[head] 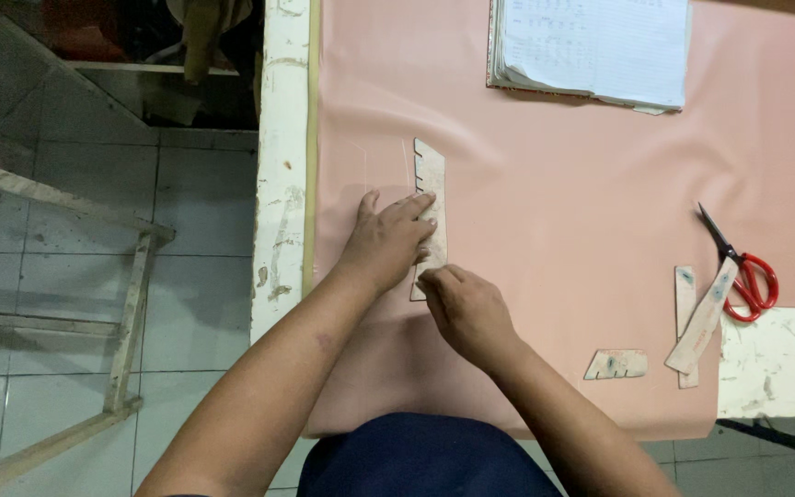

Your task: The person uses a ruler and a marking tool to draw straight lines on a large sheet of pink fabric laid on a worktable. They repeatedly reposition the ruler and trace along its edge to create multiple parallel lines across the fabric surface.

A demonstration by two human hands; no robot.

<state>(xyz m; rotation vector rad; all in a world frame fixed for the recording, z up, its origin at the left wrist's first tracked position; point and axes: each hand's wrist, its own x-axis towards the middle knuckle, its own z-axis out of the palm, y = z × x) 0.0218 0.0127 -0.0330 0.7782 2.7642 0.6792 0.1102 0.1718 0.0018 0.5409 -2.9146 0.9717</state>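
Now the left hand (386, 241) lies flat, open, pinning a cardboard pattern (431, 184) to pink cloth (554, 212) on the counter (282, 184); the right hand (465, 308) pinches something unseen at its lower end. Easing that pressure could probably shift the pattern.

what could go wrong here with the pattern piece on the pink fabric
The left hand alone presses the notched template flat; its far end is unheld, so it could pivot while the right hand works at its lower edge, skewing any marks. The pink fabric shows ripples near the template, which could distort the outline. The red scissors and loose strips lie by the table edge, where a tug on the cloth might drop them.
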